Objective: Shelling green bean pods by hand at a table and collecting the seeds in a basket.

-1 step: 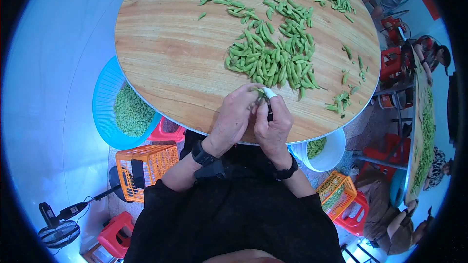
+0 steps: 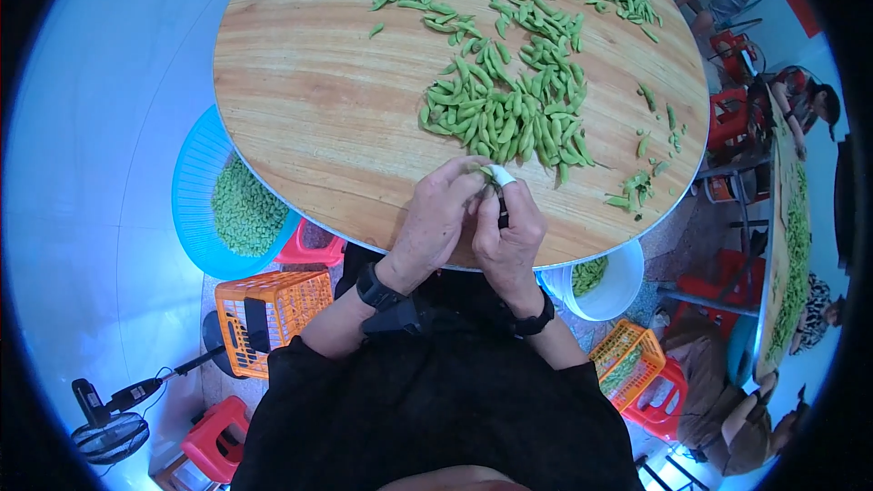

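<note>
One round table [image 2: 300, 127] spans the far side. Left, partly under its rim, a blue basket [image 2: 193, 209] holds beans [image 2: 247, 211], probably kept low to free the top. Pods [image 2: 500, 118] lie heaped within easy reach. The left hand [image 2: 432, 211] pinches a green pod [image 2: 487, 170], apparently steadying it; the right hand's [image 2: 511, 235] fingers close around a dark object [image 2: 504, 209], mostly hidden.

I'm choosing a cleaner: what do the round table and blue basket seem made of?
Round table: wood or wood-look laminate, smooth, slight sheen; streaky grain fits either. Blue basket: probably plastic, smooth; its thin, regular slats look moulded.
</note>
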{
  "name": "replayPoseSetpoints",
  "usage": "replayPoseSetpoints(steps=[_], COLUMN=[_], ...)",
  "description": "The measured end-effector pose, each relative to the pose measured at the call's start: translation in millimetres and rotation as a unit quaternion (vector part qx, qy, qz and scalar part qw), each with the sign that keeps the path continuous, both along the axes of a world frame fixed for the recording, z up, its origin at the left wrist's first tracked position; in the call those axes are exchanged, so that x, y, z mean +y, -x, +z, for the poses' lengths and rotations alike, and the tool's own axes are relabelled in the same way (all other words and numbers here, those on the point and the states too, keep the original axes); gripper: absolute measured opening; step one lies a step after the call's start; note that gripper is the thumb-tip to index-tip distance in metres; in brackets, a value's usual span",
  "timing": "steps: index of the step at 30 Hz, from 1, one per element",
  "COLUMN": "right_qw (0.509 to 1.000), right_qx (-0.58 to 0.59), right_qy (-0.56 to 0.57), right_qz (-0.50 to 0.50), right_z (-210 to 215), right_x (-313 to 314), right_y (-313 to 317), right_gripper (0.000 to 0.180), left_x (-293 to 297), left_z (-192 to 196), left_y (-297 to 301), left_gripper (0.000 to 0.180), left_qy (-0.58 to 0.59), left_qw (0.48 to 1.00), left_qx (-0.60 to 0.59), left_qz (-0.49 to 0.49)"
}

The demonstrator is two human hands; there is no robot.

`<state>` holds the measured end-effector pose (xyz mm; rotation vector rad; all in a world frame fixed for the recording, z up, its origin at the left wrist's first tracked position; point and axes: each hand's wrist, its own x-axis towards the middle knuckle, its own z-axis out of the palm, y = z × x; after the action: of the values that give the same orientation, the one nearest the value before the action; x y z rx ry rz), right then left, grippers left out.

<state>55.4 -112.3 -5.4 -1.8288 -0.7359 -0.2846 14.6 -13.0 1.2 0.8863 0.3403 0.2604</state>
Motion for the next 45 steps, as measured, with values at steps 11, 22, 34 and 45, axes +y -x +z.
replayPoseSetpoints(steps=[11, 22, 34, 45], right_qw=[0.747, 0.972, 0.996, 0.995], right_qx=[0.593, 0.223, 0.030, 0.016], right_qy=[-0.197, -0.018, -0.002, 0.022], right_qz=[0.227, 0.078, 0.080, 0.096], right_z=[21, 14, 26, 19], right_x=[-25, -12, -13, -8], right_y=[-27, -9, -2, -11], right_gripper=[0.018, 0.041, 0.033, 0.038], left_x=[28, 15, 15, 11], left_z=[0, -8, 3, -1], left_y=[14, 15, 16, 20], left_gripper=[0.015, 0.021, 0.020, 0.014], left_qy=[0.094, 0.158, 0.185, 0.172], left_qw=[0.990, 0.986, 0.981, 0.981], left_qx=[0.043, -0.044, -0.016, 0.013], left_qz=[-0.101, -0.015, -0.065, -0.088])
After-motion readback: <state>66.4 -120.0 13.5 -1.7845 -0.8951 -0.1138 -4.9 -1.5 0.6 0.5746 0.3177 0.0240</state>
